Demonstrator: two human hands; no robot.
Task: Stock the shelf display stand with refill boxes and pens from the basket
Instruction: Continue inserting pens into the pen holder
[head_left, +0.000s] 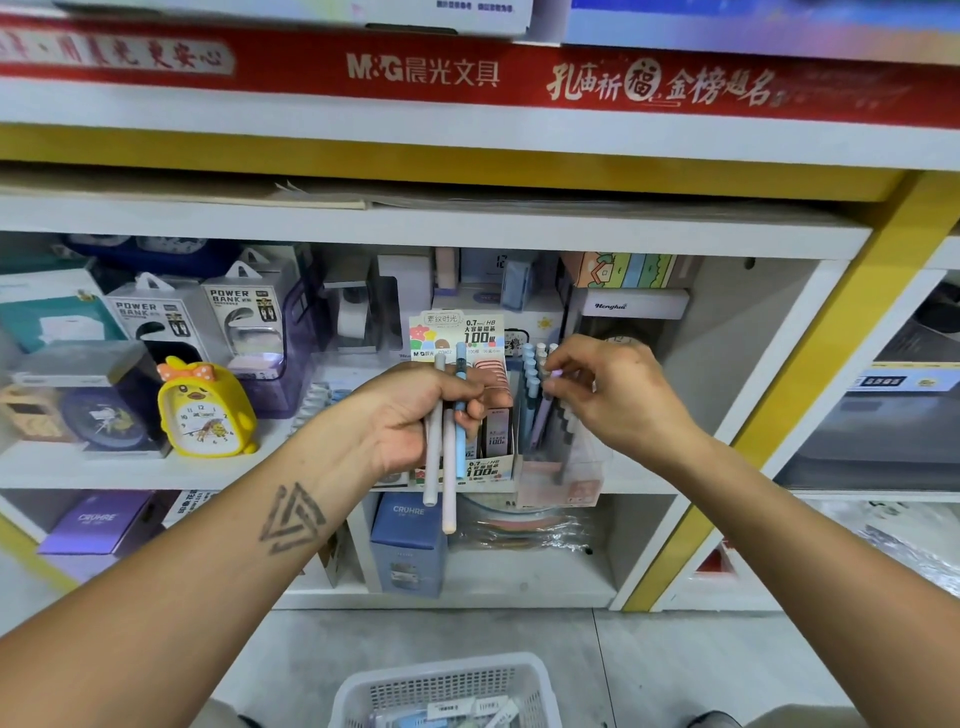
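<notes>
The display stand (483, 470) sits on the middle shelf, with refill boxes (496, 434) in its left half and upright pens (531, 384) in its right half. My left hand (415, 415) grips three pens (445, 467), grey, pale pink and blue, held upright in front of the stand. My right hand (608, 389) pinches the top of a purple pen (543, 415) among the pens standing in the stand. The white basket (363, 691) stands on the floor below, with several small boxes inside.
A yellow chick alarm clock (205, 410) and power bank packs (244, 317) stand left of the stand. A boxed clock (634, 312) sits behind my right hand. Blue and purple boxes (408, 545) fill the lower shelf. A yellow post (779, 400) borders the right.
</notes>
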